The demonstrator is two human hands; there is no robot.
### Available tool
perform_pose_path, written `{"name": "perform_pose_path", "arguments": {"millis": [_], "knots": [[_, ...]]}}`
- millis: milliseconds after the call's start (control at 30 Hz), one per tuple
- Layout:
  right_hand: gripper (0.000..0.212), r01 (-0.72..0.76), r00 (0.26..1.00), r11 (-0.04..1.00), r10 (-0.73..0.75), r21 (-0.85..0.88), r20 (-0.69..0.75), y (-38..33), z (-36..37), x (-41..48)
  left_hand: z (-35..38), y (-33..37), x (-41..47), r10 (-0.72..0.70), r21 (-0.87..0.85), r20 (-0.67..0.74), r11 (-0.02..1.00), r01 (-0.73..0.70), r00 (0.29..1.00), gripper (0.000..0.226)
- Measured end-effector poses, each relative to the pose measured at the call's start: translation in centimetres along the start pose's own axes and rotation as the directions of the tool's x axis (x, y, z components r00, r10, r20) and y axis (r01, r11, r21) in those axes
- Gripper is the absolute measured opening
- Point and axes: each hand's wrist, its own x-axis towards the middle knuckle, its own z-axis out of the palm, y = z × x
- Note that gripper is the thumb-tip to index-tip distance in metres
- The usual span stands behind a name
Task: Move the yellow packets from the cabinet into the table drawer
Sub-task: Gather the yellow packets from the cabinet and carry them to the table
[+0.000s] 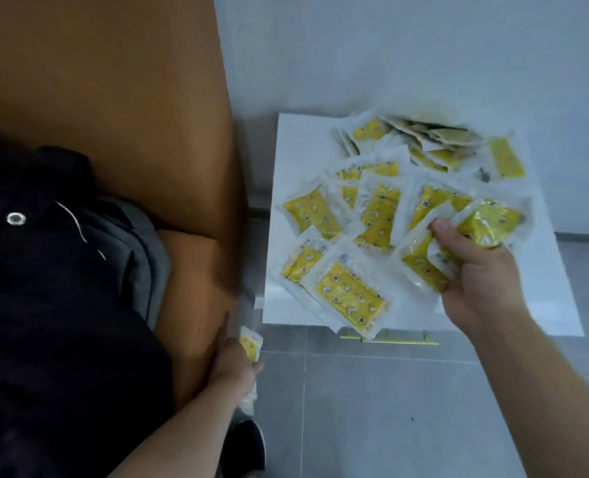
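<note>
A brown table (pixel 120 108) fills the left of the view, with a grey tiled floor (pixel 372 408) below and to the right. Beside the table stands a white cabinet (pixel 293 139), seen from above, its top strewn with yellow packets (pixel 351 298) in clear wrappers that overlap in a loose heap; one hangs over the front edge above a brass handle (pixel 400 339). The right hand (pixel 472 274) reaches over the near right part of the heap, fingers curled around a bunch of packets (pixel 482 225), with the thumb pressed on top of them. The left hand (pixel 234 360) hangs low, well apart from the heap, just beside the table's edge, closed on one packet (pixel 250 343) that pokes out above its knuckles. A dark shoe (pixel 251 446) shows on the floor below it.
</note>
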Motion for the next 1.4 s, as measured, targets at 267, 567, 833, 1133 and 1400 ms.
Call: {"name": "perform_pose_path", "arguments": {"millis": [267, 567, 833, 1133, 1400], "knots": [[0.035, -0.192, 0.967, 0.981, 0.194, 0.027, -0.163, -5.6, -0.8, -5.0, -10.5, 7.5, -15.1, 0.109, -0.130, -0.185, 0.982, -0.134, 0.977, 0.039], [0.033, -0.267, 0.937, 0.963, 0.269, 0.043, -0.224, -6.2, -2.4, -8.6, -9.2, 17.5, -17.1, 0.344, 0.028, -0.178, 0.938, -0.345, 0.922, 0.067], [0.033, -0.268, 0.930, 0.952, 0.296, 0.147, -0.218, -5.6, -3.7, -10.3, -5.0, 21.3, -14.8, 0.188, 0.182, -0.347, 0.975, -0.130, 0.919, 0.086], [0.034, -0.285, 0.925, 0.945, 0.315, 0.161, -0.213, -5.5, -4.3, -11.0, -5.4, 20.8, -15.8, 0.228, 0.235, -0.399, 0.962, -0.142, 0.888, 0.097], [0.030, -0.290, 0.918, 0.940, 0.327, 0.181, -0.225, -5.0, -4.7, -10.8, -7.1, 19.9, -15.6, 0.048, -0.220, -0.297, 0.969, -0.117, 0.954, 0.095]]}}
